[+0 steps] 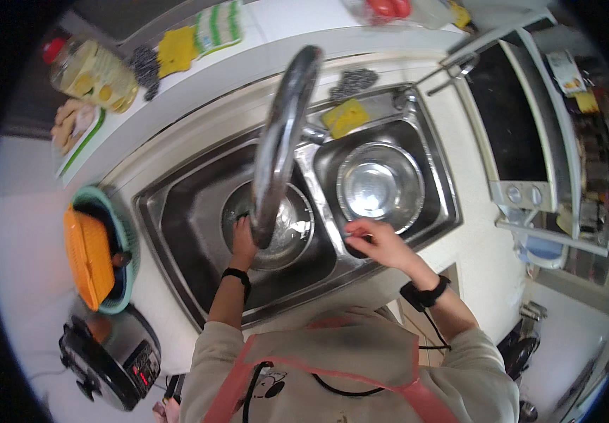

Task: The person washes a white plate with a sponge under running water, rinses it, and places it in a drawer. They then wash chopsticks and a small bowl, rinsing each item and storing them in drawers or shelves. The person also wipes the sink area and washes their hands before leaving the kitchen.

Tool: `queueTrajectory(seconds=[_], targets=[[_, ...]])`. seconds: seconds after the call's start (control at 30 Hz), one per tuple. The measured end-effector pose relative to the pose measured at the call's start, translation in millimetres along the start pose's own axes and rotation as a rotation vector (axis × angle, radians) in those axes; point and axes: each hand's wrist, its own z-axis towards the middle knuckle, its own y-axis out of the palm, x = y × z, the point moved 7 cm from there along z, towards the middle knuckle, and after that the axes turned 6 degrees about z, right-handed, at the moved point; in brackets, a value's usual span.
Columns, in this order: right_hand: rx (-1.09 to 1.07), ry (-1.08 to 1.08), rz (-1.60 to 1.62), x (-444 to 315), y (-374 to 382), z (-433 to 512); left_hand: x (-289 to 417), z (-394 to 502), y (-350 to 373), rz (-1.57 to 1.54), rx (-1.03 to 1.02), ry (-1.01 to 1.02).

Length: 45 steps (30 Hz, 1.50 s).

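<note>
My left hand (243, 238) reaches into a round metal bowl (294, 248) with water in it, in the left basin of the steel double sink (199, 211). Something small and dark shows at its fingertips; whether it is gripped cannot be told. The curved chrome faucet (283, 137) stands over this bowl and hides part of it. My right hand (376, 240) is above the near edge of the right basin, its fingers bent and apart, with nothing seen in them. Just beyond it, a second round metal bowl (381, 182) sits in the right basin.
A yellow cloth (345, 117) and a grey scouring pad (354, 83) lie behind the sink. Left are a green basket (131, 264) with an orange basket (89, 256) and a cooker (109, 354). A bottle (95, 76) stands on the ledge; a microwave oven (510, 116) is at right.
</note>
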Motion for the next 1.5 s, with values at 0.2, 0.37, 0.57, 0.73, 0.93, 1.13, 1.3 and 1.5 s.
queueTrajectory(seconds=[0.2, 0.37, 0.57, 0.73, 0.93, 1.13, 1.3, 1.5], targets=[[-0.129, -0.232, -0.135, -17, 38, 16, -22, -17, 72, -0.102, -0.388, -0.253], [-0.205, -0.308, -0.084, -5, 76, 47, 28, 18, -20, -0.034, -0.312, 0.085], [-0.161, -0.347, -0.252, -1, 142, 94, 78, 26, -160, -0.29, -0.147, -0.084], [-0.192, -0.142, 0.101, -11, 162, 94, 81, 20, -214, -0.635, 0.185, -0.309], [-0.121, 0.273, 1.211, -17, 171, 77, 114, 6, -201, -1.106, 0.331, -0.548], [0.06, 0.107, 0.984, 3, 173, 107, 148, -17, -243, -0.672, 0.329, -0.414], [0.234, -0.01, 0.302, 18, 171, 119, 123, -40, -248, -0.719, 0.393, -0.449], [0.16, 0.014, -0.05, 42, 191, 114, 95, -50, -223, -0.652, 0.358, -0.453]])
